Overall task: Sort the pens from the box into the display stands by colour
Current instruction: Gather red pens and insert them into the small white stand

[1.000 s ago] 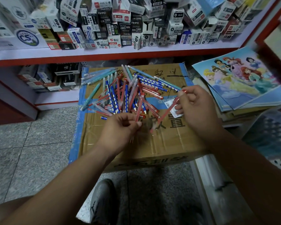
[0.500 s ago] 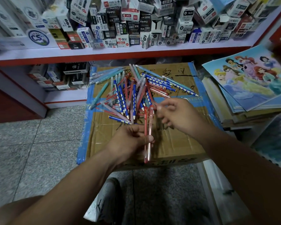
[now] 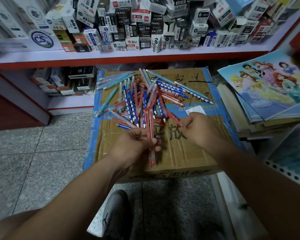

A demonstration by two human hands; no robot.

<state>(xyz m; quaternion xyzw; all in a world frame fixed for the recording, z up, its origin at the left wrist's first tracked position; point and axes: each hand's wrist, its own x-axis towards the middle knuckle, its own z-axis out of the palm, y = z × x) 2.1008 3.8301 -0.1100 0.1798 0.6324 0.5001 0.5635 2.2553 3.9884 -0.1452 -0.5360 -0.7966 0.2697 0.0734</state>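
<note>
Sorting red pens (image 3: 151, 153) over the cardboard box (image 3: 180, 153).
The left hand (image 3: 135, 144) is curling its fingers round the bundle; the right hand (image 3: 204, 130) is pinching a single red pen (image 3: 173, 117) at its fingertips, the loose pile (image 3: 139, 97) lying just beyond both.

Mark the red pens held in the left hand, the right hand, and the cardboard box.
red pens (image 3: 149, 122): head view, shafts just above the grip.
right hand (image 3: 203, 130): head view, back of the hand.
cardboard box (image 3: 180, 153): head view, bare top near the front edge.
</note>
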